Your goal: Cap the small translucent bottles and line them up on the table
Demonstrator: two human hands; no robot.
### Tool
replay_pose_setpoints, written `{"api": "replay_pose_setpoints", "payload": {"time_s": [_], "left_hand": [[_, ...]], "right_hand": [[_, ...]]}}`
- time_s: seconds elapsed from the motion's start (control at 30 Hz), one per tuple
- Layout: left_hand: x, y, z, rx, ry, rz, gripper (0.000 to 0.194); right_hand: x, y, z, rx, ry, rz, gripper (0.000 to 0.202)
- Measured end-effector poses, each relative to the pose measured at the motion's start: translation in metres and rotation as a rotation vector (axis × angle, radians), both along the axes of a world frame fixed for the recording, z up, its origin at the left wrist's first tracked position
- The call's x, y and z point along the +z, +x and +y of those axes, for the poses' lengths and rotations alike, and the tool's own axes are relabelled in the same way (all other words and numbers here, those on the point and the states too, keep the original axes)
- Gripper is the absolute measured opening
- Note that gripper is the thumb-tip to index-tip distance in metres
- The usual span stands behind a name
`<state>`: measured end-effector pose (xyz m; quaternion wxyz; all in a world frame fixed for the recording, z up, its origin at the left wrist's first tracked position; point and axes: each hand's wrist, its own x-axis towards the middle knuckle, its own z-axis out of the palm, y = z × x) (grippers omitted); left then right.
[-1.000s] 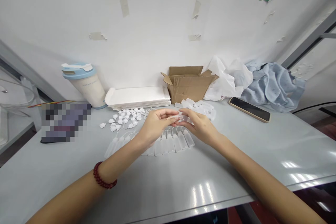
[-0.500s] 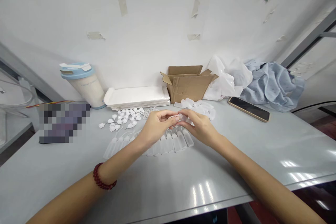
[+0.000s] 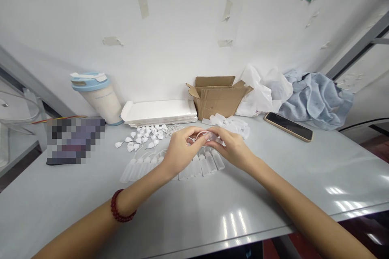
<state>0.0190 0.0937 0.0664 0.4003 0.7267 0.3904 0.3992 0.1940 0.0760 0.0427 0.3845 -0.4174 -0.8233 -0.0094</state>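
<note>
My left hand [image 3: 183, 148] is closed in a pinch, with a thin white cord [image 3: 200, 132] looping up by its thumb and fingers. Facing it, my right hand [image 3: 233, 148] grips a small translucent plastic bottle [image 3: 215, 139], partly hidden by the fingers. The fingertips of both hands meet at the bottle's neck end. Below them on the table lies a row of similar bottles with white cords [image 3: 206, 164], partly covered by my left hand and forearm. Loose white caps [image 3: 148, 131] are scattered beyond my left hand. More translucent bottles [image 3: 226, 121] lie behind my right hand.
At the back stand a tumbler [image 3: 101, 99], a stack of flat white boxes [image 3: 161, 111] and an open cardboard box [image 3: 217, 103]. A white plastic bag [image 3: 258, 93], blue cloth [image 3: 316, 97] and phone [image 3: 288, 126] lie right. A blurred-out item [image 3: 74, 141] is left.
My left hand has turned slightly and its fingers have shifted at the bottle's end. The cord now arches up in a visible loop. My right hand stays nearly in place.
</note>
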Motion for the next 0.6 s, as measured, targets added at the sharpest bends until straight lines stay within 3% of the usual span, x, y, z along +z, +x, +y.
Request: {"api": "replay_pose_setpoints", "payload": {"time_s": [0.33, 0.6], "left_hand": [[-0.0026, -0.0004, 0.0014, -0.047, 0.055, 0.051, 0.014], [-0.0038, -0.0008, 0.0019, -0.029, 0.057, 0.055, 0.013]], "right_hand": [[-0.0019, -0.0009, 0.001, -0.027, 0.085, 0.011, 0.029], [-0.0037, 0.0, 0.0015, -0.004, 0.061, 0.054, 0.022]]}}
